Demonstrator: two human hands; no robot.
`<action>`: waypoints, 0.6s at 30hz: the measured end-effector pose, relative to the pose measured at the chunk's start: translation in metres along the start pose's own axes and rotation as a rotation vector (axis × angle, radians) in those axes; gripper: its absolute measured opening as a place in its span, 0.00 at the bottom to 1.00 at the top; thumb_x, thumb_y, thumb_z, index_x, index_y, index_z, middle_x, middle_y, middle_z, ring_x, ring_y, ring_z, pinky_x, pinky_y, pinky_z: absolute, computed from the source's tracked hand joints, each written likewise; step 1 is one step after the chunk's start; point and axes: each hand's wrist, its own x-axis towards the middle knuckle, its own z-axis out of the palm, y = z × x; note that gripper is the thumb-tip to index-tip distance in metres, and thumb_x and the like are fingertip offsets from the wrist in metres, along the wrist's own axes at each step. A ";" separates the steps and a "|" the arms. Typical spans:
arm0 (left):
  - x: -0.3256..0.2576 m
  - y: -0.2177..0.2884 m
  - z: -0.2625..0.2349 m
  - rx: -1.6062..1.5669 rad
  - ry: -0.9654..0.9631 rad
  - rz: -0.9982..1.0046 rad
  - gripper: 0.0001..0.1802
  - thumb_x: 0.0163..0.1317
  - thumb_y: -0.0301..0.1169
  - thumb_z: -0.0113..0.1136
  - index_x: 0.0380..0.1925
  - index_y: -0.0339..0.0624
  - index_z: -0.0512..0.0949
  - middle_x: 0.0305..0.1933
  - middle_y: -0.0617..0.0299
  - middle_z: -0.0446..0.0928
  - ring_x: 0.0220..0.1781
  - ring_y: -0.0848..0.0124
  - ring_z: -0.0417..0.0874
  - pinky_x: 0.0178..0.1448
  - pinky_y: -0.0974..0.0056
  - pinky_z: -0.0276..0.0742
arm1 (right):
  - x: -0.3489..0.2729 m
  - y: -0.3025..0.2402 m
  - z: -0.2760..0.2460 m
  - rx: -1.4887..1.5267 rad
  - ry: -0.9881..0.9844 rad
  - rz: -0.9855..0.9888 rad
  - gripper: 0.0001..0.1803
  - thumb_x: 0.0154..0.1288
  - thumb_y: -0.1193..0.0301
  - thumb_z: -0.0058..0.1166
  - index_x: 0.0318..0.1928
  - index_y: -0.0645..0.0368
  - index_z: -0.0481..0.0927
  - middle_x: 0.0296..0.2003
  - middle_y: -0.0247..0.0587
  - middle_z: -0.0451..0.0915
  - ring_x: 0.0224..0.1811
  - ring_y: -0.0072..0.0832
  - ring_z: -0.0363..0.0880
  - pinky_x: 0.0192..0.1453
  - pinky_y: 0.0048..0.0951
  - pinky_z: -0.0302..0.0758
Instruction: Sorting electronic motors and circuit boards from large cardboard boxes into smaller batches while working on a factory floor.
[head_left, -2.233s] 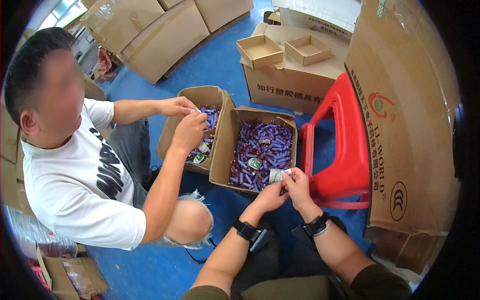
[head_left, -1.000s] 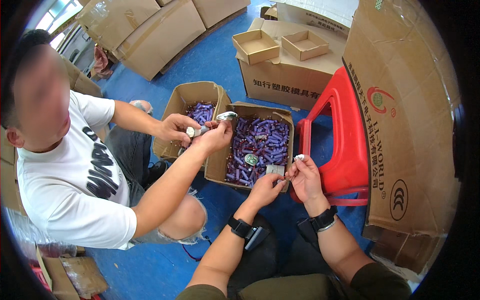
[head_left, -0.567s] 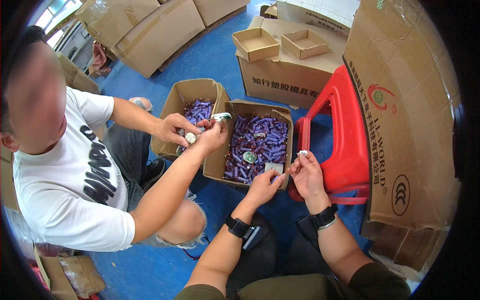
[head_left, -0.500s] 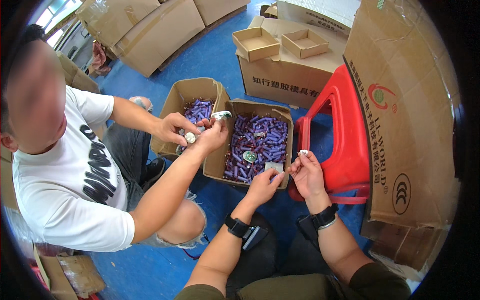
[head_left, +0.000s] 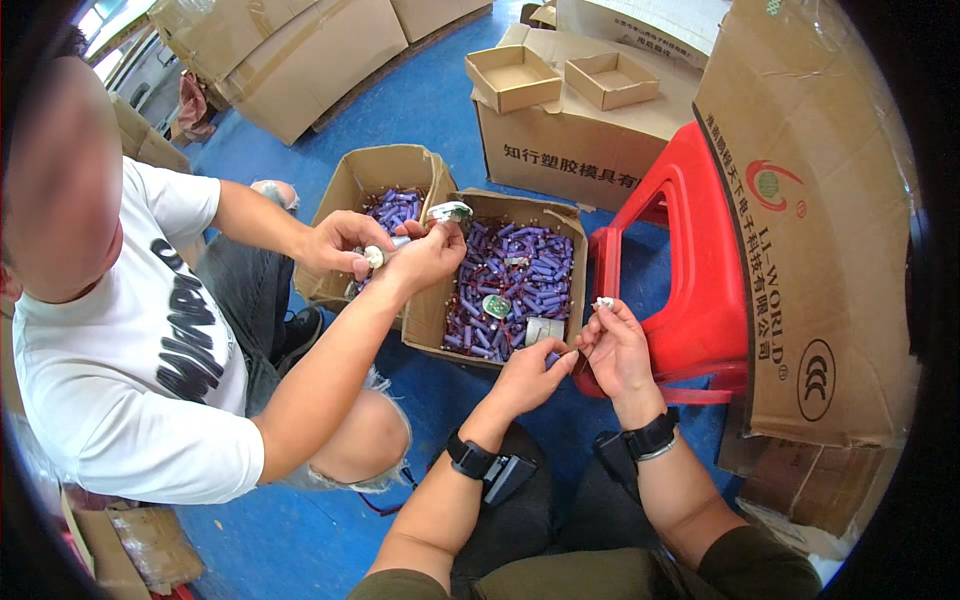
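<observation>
The right hand (head_left: 615,345) is pinching a tiny white bit (head_left: 603,301) between its fingertips, with the fingers closed together on it, just beside the near right corner of the open box (head_left: 575,260). The left hand (head_left: 535,370) is resting at the near edge of that same box, its fingers reaching toward a small grey piece (head_left: 543,329) that is lying just inside; I cannot tell if the fingers are gripping it or only touching it. Both wrists are wearing dark bands. The box is holding a big pile of little purple tubes (head_left: 520,275), and a round green and white thing (head_left: 496,305) is sitting on top of them. It looks like most of the work is waiting to be done, because the pile is nearly filling the box bottom and only one small bit is being worked on. A second box (head_left: 345,190) is standing against the far left side of the first one, with more purple tubes inside. A person in a white shirt (head_left: 130,350) is sitting beside the boxes, and that person's hands (head_left: 385,250) are holding small pieces over the edge where the two boxes meet. A red stool (head_left: 690,250) is standing to the right on the blue floor (head_left: 430,100).
</observation>
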 end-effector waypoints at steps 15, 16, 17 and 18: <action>-0.006 0.004 -0.002 0.021 0.002 0.012 0.14 0.57 0.38 0.54 0.35 0.39 0.74 0.20 0.59 0.74 0.21 0.75 0.72 0.27 0.68 0.68 | -0.004 0.001 -0.001 -0.022 0.003 0.019 0.01 0.61 0.73 0.46 0.33 0.54 0.71 0.22 0.31 0.72 0.23 0.20 0.71 0.31 0.22 0.71; -0.006 0.002 -0.001 0.019 0.001 0.013 0.14 0.57 0.38 0.54 0.35 0.39 0.74 0.20 0.59 0.74 0.21 0.75 0.72 0.27 0.68 0.68 | -0.004 0.002 -0.002 -0.024 0.004 0.018 0.01 0.61 0.73 0.46 0.33 0.54 0.71 0.22 0.31 0.72 0.23 0.20 0.71 0.31 0.22 0.71; -0.005 0.000 0.000 0.005 -0.004 0.016 0.14 0.57 0.38 0.54 0.35 0.38 0.74 0.20 0.59 0.74 0.21 0.75 0.72 0.27 0.68 0.68 | -0.004 0.002 -0.002 -0.028 0.010 0.023 0.01 0.61 0.73 0.46 0.33 0.54 0.71 0.22 0.31 0.72 0.23 0.20 0.71 0.31 0.22 0.71; -0.005 -0.001 0.001 -0.008 -0.012 0.018 0.14 0.57 0.38 0.54 0.36 0.38 0.74 0.20 0.59 0.74 0.21 0.75 0.72 0.27 0.68 0.68 | -0.005 0.002 -0.002 -0.030 0.018 0.027 0.01 0.61 0.73 0.46 0.33 0.54 0.71 0.22 0.31 0.72 0.23 0.20 0.71 0.31 0.22 0.71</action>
